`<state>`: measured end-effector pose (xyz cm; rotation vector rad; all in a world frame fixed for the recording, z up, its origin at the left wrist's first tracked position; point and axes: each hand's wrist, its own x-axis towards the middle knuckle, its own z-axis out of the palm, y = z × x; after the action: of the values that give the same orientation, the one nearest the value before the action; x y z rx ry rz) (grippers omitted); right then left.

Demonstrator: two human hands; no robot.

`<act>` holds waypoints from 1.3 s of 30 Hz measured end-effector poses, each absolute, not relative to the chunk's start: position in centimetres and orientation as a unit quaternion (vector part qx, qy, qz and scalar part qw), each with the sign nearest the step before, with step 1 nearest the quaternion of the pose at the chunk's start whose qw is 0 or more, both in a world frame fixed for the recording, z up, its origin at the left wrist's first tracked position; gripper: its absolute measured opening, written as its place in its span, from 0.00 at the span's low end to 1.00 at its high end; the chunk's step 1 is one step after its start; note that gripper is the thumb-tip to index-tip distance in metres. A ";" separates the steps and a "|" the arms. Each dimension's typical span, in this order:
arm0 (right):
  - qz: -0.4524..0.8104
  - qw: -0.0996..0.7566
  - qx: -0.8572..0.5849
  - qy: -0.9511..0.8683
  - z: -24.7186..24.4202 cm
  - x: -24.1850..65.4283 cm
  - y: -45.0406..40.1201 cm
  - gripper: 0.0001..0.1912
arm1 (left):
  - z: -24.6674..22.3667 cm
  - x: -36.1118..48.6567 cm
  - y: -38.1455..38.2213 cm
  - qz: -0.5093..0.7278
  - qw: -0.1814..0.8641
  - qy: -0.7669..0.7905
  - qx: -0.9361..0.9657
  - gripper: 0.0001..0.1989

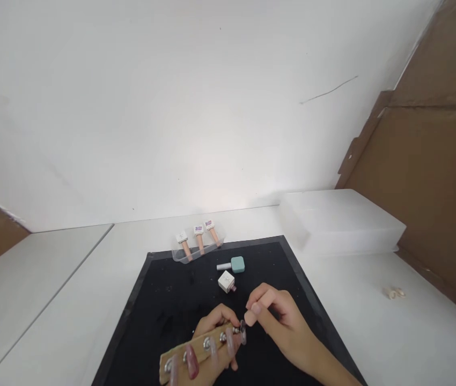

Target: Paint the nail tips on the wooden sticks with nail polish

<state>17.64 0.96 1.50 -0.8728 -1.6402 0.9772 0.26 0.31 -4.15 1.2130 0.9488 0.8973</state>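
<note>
My left hand (217, 316) is closed around a tan wooden-looking strip, a nail display stand (199, 348). Several long false nails (191, 362), pink and translucent, are mounted along it on round metal studs. Between the fingers of my right hand (288, 327) is a peach-coloured nail polish brush cap (266, 299), pinched near its middle. It is pointed at the nail at the strip's far end (243, 332); I cannot tell whether the bristles touch it. A white square polish bottle (226, 281) with its neck uncovered lies just beyond my hands.
A teal polish bottle (238, 264) with a white cap lies on the black mat (163, 300). Behind it, a clear tray (179, 255) holds three white bottles with peach caps (199, 238). At right are a white block (344, 222) and small beige rings (395, 292).
</note>
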 end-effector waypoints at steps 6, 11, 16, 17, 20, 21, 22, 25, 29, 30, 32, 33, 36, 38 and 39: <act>0.403 0.493 -0.351 -0.687 1.9 17.7 0.7 0.18 | -4.5 0.5 0.3 0.401 0.626 0.420 0.520 0.19; 0.412 0.479 -0.362 -0.685 1.9 17.7 0.7 0.17 | -4.2 0.4 0.1 0.402 0.631 0.412 0.519 0.16; 0.435 0.514 -0.346 -0.654 1.5 17.7 0.9 0.17 | -4.3 0.3 0.1 0.401 0.631 0.415 0.519 0.16; 0.440 0.506 -0.345 -0.657 1.6 17.7 0.9 0.18 | -4.3 0.2 0.1 0.400 0.630 0.415 0.520 0.16; 0.453 0.476 -0.345 -0.670 2.1 17.6 0.7 0.20 | -4.2 0.2 0.1 0.390 0.635 0.410 0.527 0.15; 0.455 0.470 -0.348 -0.671 2.2 17.6 0.7 0.20 | -4.1 0.2 0.1 0.385 0.637 0.408 0.529 0.15; 0.455 0.471 -0.351 -0.670 2.2 17.6 0.7 0.20 | -4.0 0.2 0.1 0.385 0.636 0.408 0.531 0.15; 0.447 0.497 -0.357 -0.653 1.7 17.5 0.9 0.19 | -3.9 0.3 0.0 0.392 0.632 0.405 0.532 0.14; 0.430 0.529 -0.357 -0.639 1.4 17.5 0.9 0.19 | -4.1 0.4 0.0 0.397 0.633 0.408 0.525 0.16; 0.428 0.523 -0.354 -0.646 1.5 17.5 0.8 0.19 | -4.0 0.4 0.0 0.400 0.631 0.412 0.522 0.17; 0.427 0.494 -0.352 -0.670 2.0 17.5 0.7 0.20 | -3.9 0.3 0.1 0.400 0.627 0.415 0.524 0.17; 0.427 0.479 -0.352 -0.681 2.2 17.5 0.6 0.20 | -3.7 0.2 0.1 0.397 0.626 0.415 0.527 0.16; 0.422 0.469 -0.354 -0.690 2.3 17.5 0.7 0.19 | -3.4 0.1 0.1 0.386 0.630 0.409 0.536 0.14; 0.415 0.494 -0.355 -0.676 2.0 17.4 0.8 0.18 | -3.3 0.2 0.1 0.390 0.633 0.404 0.533 0.13; 0.412 0.509 -0.356 -0.667 1.8 17.4 0.9 0.18 | -3.4 0.2 0.1 0.395 0.633 0.401 0.532 0.13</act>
<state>17.41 0.92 1.78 -0.8576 -1.6075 0.9919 0.24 0.10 -3.42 1.2165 0.9166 0.9024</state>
